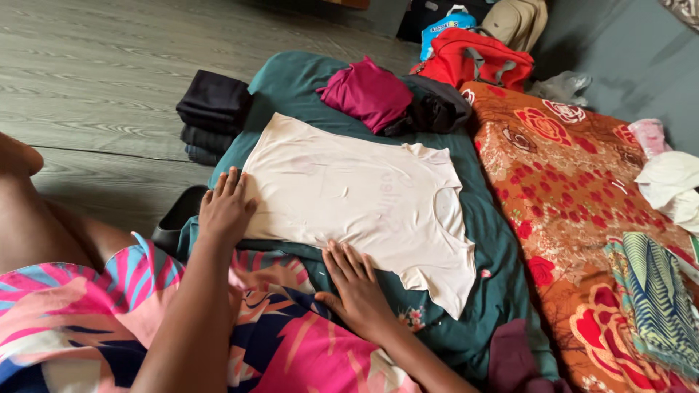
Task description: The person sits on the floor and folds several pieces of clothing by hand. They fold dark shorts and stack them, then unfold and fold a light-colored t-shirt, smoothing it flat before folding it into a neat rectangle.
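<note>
A cream short-sleeved t-shirt (357, 196) lies spread flat on a dark green cloth (291, 84), its neck toward the right. My left hand (226, 207) rests flat with fingers apart on the shirt's bottom hem at the left. My right hand (357, 287) lies flat on the shirt's near edge, fingers spread. Neither hand grips anything. My lap, in a pink, blue and floral garment (87, 313), is in front.
A magenta folded garment (368, 93) and a dark one (437, 109) sit beyond the shirt. A stack of dark folded clothes (212, 109) stands on the wooden floor at left. An orange floral sheet (575, 189), striped cloth (655, 291), white cloth (673, 185) and red bag (477, 58) lie right.
</note>
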